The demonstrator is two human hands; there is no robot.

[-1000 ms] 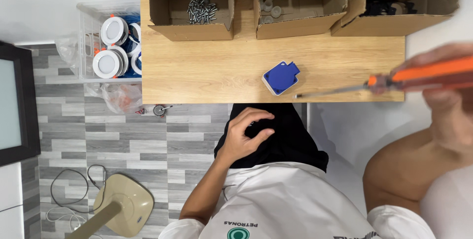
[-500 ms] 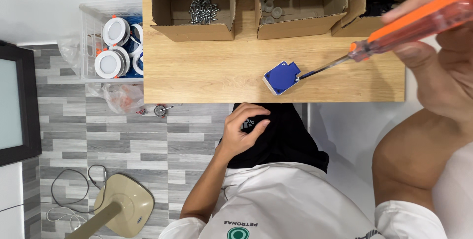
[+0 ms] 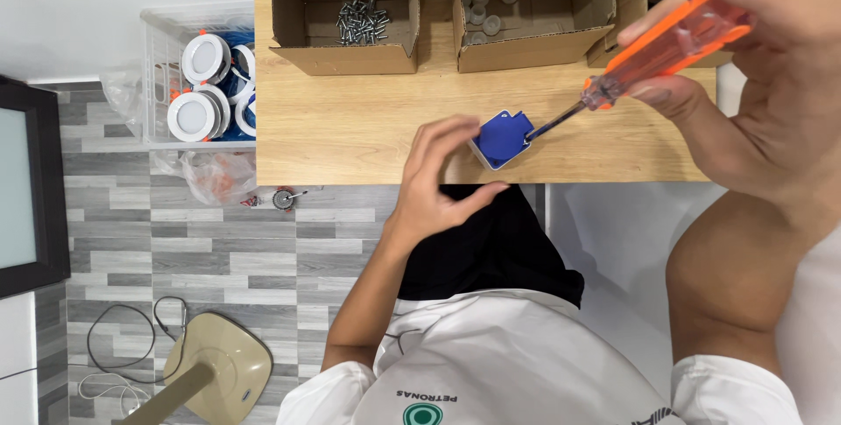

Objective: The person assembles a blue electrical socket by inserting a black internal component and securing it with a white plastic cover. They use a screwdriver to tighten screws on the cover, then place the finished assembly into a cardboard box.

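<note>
Right hand (image 3: 771,83) grips the orange-handled screwdriver (image 3: 653,53), tip on the small blue block (image 3: 501,138) at the wooden table's (image 3: 350,127) near edge. Left hand (image 3: 438,180), fingers spread, barely touches it; a hard push could skid it off.

Orange (image 3: 674,39) on the screwdriver handle at two o'clock, shaft dark metal. Deep blue, white-edged, on the small square part (image 3: 501,138) near centre. Pale wood grain across the tabletop (image 3: 350,118); plain brown on the cardboard boxes (image 3: 343,13) at twelve. White with blue in the clear crate (image 3: 203,74) at ten. Grey striped planks over the floor (image 3: 175,250) at eight.
</note>
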